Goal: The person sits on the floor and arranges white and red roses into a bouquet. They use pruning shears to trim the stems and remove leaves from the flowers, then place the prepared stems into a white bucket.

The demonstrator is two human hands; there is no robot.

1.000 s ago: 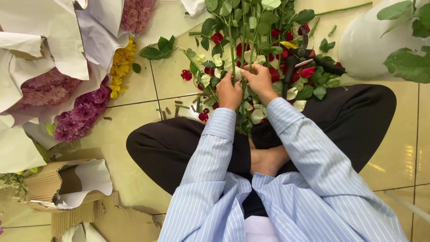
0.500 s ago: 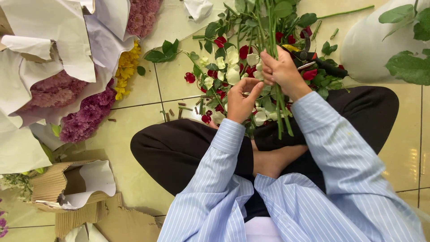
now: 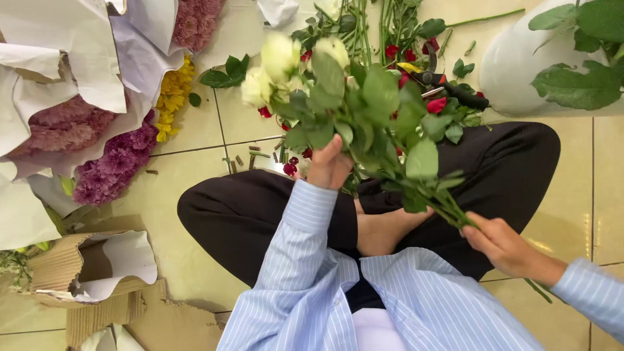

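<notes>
I sit cross-legged on a tiled floor in a striped blue shirt. My right hand grips the lower stems of a bunch of white roses with many green leaves, lifted across my lap with the blooms pointing up and left. My left hand reaches up under the leafy middle of the bunch and touches it. Behind the bunch lie red roses, loose green stems and dark pruning shears on the floor.
Paper-wrapped bundles of purple, pink and yellow flowers lie at the left. Corrugated cardboard sits at the lower left. A white pot with large green leaves stands at the upper right. Cut stem bits litter the tiles.
Both hands were down among the flowers on the floor. Now a bunch of white roses is lifted, and my right hand has slid back to the stem ends at my right knee.
</notes>
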